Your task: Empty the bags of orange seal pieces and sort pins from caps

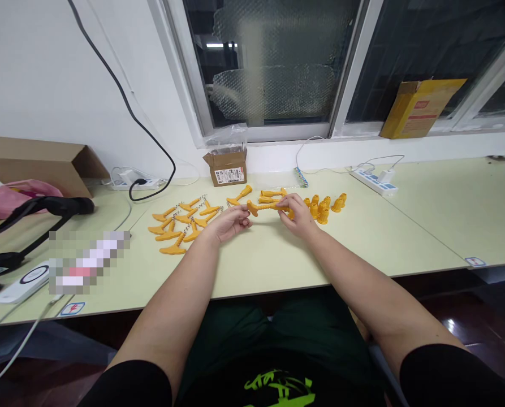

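Note:
Between my two hands a yellow T-handled piece (266,207) lies level, its crossbar toward the left. My left hand (232,223) has its fingers closed at the crossbar end. My right hand (297,215) pinches the other end, whose tip its fingers hide. Left of my hands, several yellow T-handles with metal corkscrews (173,247) lie on the pale green table (260,265). Several yellow ribbed caps (323,215) stand right of my right hand. Behind my hands are a few more assembled yellow pieces (240,195).
At the back stands a small brown box (227,167) with a plastic bag. Power strips (375,182) and cables lie along the wall. A black strap-like frame (35,226), a white device (25,281) and a large carton (40,164) are at the left.

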### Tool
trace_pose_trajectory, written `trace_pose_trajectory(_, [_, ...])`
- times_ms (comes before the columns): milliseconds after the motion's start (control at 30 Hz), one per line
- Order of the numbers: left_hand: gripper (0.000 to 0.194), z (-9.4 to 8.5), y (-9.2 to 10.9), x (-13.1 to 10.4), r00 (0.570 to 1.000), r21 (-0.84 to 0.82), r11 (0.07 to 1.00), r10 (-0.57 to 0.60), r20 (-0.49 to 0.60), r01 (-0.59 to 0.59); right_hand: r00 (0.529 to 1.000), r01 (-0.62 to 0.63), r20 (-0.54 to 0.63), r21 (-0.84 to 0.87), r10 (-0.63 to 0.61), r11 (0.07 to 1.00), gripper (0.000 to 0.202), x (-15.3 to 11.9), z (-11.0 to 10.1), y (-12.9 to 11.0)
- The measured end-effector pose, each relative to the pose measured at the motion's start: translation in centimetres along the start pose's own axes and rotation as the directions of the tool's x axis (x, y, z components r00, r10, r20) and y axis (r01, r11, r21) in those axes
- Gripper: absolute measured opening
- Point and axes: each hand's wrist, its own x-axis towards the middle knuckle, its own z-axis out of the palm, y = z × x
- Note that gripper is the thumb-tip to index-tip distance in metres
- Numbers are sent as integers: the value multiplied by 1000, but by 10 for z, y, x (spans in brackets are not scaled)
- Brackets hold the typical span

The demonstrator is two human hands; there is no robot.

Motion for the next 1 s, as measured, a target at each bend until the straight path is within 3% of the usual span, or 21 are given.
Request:
trace_pose_trajectory(167, [21,5,-6,1,997,86,996,-18,-72,24,999,-25,35,34,24,999,17,0,0,1])
trace_pose_trajectory(300, [15,5,-2,6,970,-44,987,-163,-180,157,998,-4,61,8,3,1000,18,2,0,-7])
trace_pose_trajectory(367, [12,2,3,7,956,-121,979,-190,-223,166,999,-7,33,-21,8,1000,18,2,-1,-8])
trace_pose_trajectory(433, [11,-1,9,7,956,-175,979,-151,-251,109,1000,-19,3,-46,19,999,15,2,-3,-8])
trace_pose_trajectory(567, [4,-4,23,-6,955,-193,976,36,-294,-96,993,-118,-2,-112,119,987,10,2,-12,-4])
trace_pose_trajectory(667, [12,-6,25,-35,914,-42,977,180,-364,-209,976,-212,14,-154,216,965,16,4,-19,-5])
trace_pose_trajectory(800, [35,-24,9,-99,816,243,921,383,-432,-304,976,-215,-10,-193,217,957,28,5,-26,-6])
trace_pose_trajectory(900, [40,-48,-1,-147,728,409,891,413,-547,-198,974,-217,14,-252,228,943,34,6,-31,-4])
trace_pose_trajectory(1000, [41,-73,5,-182,654,584,809,478,-587,-67,962,-252,32,-280,271,926,28,6,-34,-1])
